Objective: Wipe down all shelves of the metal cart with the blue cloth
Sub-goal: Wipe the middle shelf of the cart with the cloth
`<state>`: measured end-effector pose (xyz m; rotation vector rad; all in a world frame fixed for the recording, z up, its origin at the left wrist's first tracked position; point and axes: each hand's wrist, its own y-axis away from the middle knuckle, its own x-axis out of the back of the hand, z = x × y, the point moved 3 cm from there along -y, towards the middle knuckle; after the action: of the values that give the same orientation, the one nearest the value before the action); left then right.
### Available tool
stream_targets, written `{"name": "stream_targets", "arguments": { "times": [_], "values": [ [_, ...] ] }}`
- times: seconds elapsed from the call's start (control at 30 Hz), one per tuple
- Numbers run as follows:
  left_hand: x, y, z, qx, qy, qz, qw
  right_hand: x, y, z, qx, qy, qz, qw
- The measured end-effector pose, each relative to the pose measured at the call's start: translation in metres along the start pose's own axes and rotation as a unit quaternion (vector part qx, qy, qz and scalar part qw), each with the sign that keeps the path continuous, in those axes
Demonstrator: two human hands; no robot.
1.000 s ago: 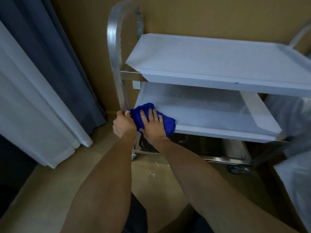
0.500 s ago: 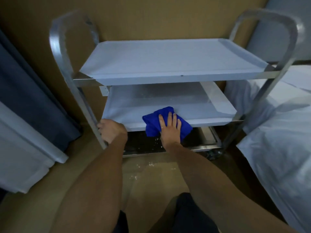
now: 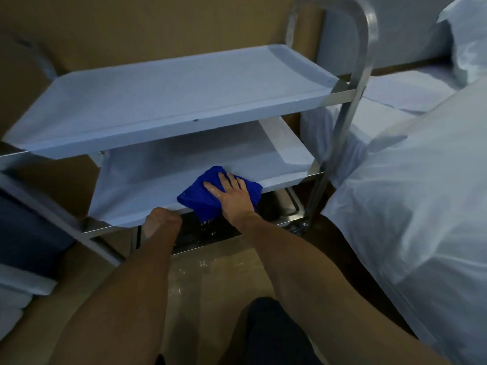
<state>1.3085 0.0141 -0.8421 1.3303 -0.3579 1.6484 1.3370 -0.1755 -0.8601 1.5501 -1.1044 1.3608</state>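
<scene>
A metal cart (image 3: 350, 106) with three shelves stands against the tan wall. The blue cloth (image 3: 200, 197) lies on the front edge of the middle shelf (image 3: 147, 191), right of its centre. My right hand (image 3: 232, 196) presses flat on the cloth with fingers spread. My left hand (image 3: 160, 222) curls over the front lip of the middle shelf, left of the cloth. The top shelf (image 3: 168, 101) is bare. The bottom shelf (image 3: 279, 206) is dark and mostly hidden under the middle one.
A bed with white sheets (image 3: 411, 196) and a pillow (image 3: 469, 40) crowds the cart's right side. A dark curtain (image 3: 23, 233) and white fabric hang at the left. Wet specks dot the floor (image 3: 205, 270) in front of the cart.
My right hand has slid the blue cloth rightward along the middle shelf's front edge. My left hand has left the cart's left post and now holds the shelf lip.
</scene>
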Motion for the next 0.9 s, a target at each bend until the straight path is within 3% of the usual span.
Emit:
{"name": "stream_targets", "arguments": {
  "times": [0.17,0.5,0.7,0.9],
  "values": [
    [-0.007,0.007,0.009,0.012,0.01,0.027,1.0,0.002,0.015,0.044,-0.034,-0.008,0.055,0.998],
    [-0.009,0.02,0.013,0.019,0.007,0.087,0.996,0.026,0.058,0.199,-0.275,-0.004,0.085,0.958],
    [-0.015,0.018,0.012,0.029,0.012,0.084,0.996,0.013,0.046,0.147,-0.385,-0.09,0.137,0.909],
    [-0.006,0.02,0.016,-0.031,0.068,0.006,0.997,-0.01,0.032,0.009,-0.218,-0.114,0.093,0.965]
  ]
}}
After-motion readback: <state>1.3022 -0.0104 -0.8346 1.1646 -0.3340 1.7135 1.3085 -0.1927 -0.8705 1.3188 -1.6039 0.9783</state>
